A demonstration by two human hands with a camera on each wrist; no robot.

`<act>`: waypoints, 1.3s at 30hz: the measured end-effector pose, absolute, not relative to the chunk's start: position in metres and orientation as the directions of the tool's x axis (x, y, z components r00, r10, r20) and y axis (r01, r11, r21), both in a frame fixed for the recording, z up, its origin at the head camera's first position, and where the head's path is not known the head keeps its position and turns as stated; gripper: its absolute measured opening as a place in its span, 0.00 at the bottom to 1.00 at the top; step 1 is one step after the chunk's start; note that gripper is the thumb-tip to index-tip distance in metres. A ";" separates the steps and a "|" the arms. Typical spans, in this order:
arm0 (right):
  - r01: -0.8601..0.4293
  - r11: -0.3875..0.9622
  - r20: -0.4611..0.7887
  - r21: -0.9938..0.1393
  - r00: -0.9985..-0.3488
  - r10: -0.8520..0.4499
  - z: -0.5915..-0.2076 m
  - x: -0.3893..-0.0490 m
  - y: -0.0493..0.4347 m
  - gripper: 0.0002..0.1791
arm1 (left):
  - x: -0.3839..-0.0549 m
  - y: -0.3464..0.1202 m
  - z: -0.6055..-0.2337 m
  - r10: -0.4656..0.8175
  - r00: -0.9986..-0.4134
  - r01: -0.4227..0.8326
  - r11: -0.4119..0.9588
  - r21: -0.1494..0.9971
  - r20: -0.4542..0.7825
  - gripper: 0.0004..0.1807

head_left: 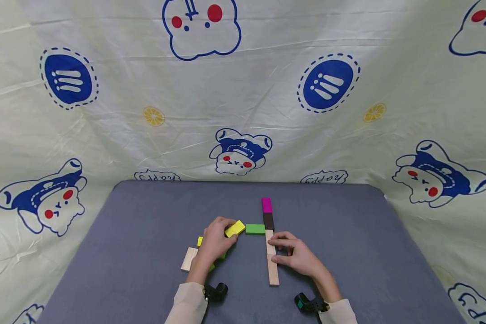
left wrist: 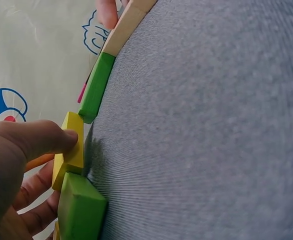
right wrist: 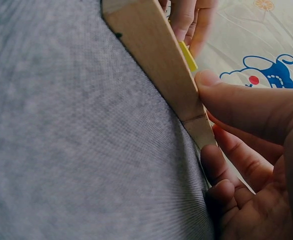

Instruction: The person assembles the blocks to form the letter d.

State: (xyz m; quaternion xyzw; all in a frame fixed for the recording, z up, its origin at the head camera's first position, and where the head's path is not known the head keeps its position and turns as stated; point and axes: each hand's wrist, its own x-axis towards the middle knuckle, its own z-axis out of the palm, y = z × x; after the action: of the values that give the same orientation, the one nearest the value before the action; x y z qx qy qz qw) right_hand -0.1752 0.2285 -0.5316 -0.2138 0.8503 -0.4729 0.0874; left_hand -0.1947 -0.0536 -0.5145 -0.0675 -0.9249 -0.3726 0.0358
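Observation:
My left hand (head_left: 215,238) pinches a yellow wooden block (head_left: 236,228) between thumb and fingers. In the left wrist view a shadow lies beside this block, between a flat green block (head_left: 254,229) and another green block (left wrist: 81,210). The flat green block meets a straight row at its left side. That row runs from a magenta block (head_left: 267,205) through a dark brown block (head_left: 269,221) to plain wooden blocks (head_left: 272,272). My right hand (head_left: 301,255) rests on the plain blocks, its thumb and fingertips touching them without gripping.
Left of my left hand lies a plain block (head_left: 189,259), with a second yellow block (head_left: 200,241) just above it. Green blocks show partly from under the left wrist. Everything lies on a grey cloth-covered table (head_left: 146,216), backed by a printed curtain (head_left: 267,103).

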 end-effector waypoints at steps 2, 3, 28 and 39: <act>-0.283 0.461 0.056 -0.841 -0.893 -0.447 -0.532 -0.175 0.229 0.25 | -0.195 -0.053 -0.516 0.106 -0.988 0.151 0.717 0.681 0.108 0.20; -0.284 0.460 0.057 -0.841 -0.893 -0.447 -0.532 -0.175 0.229 0.25 | -0.194 -0.053 -0.517 0.107 -0.989 0.150 0.715 0.683 0.106 0.20; -0.288 0.470 0.061 -0.834 -0.896 -0.440 -0.534 -0.176 0.228 0.25 | -0.188 -0.077 -0.514 0.195 -0.978 0.195 0.706 0.681 0.078 0.26; -0.292 0.473 0.069 -0.831 -0.898 -0.434 -0.533 -0.176 0.228 0.24 | -0.175 -0.107 -0.516 0.214 -0.976 0.194 0.744 0.639 0.047 0.23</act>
State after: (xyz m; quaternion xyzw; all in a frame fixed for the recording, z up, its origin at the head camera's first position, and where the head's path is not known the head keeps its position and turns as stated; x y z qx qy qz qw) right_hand -0.1762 0.2277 -0.5333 -0.2122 0.8548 -0.4675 0.0757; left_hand -0.1748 -0.1068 -0.5164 -0.1094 -0.9338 -0.3404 -0.0147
